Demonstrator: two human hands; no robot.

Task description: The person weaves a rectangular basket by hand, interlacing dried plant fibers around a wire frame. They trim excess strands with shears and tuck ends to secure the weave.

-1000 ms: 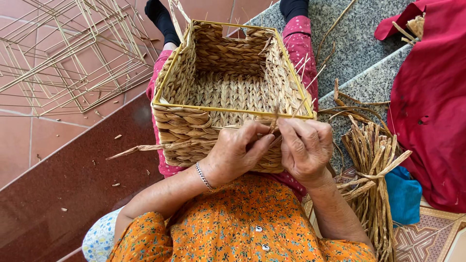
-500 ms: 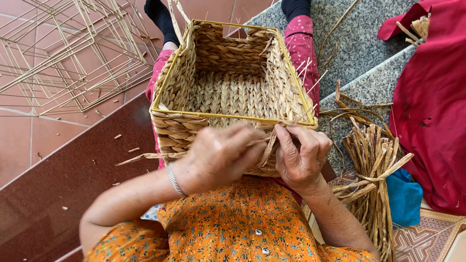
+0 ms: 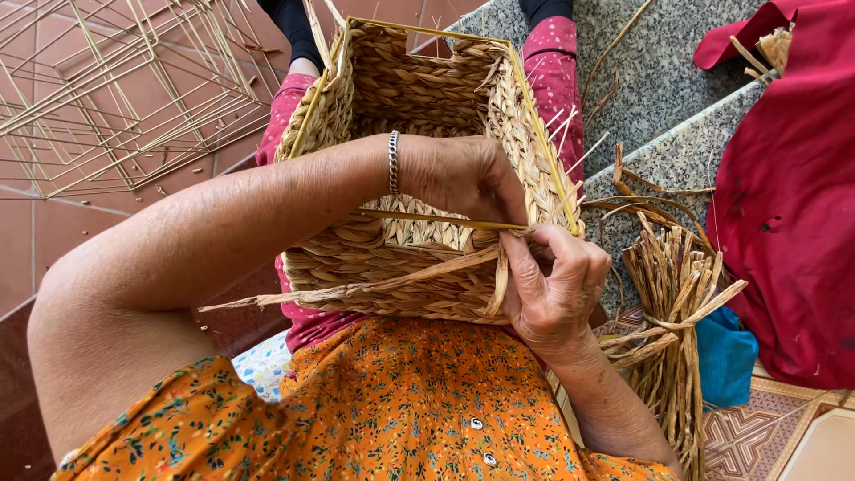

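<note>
Tan woven basket [image 3: 419,267], orange floral blouse [image 3: 401,410], red cloth [image 3: 793,205].

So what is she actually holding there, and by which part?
The right hand pinches a flat dried strand at its bent end, by the near corner of the woven basket. The left hand reaches over the rim inside; its grip is hidden.

A home weaving spot on a tiled floor [image 3: 53,258]: bare wire frames [image 3: 116,89] piled at ten o'clock, a tied bundle of dried fibre strands [image 3: 668,312] at four o'clock, a granite step [image 3: 659,98] at one o'clock.
</note>
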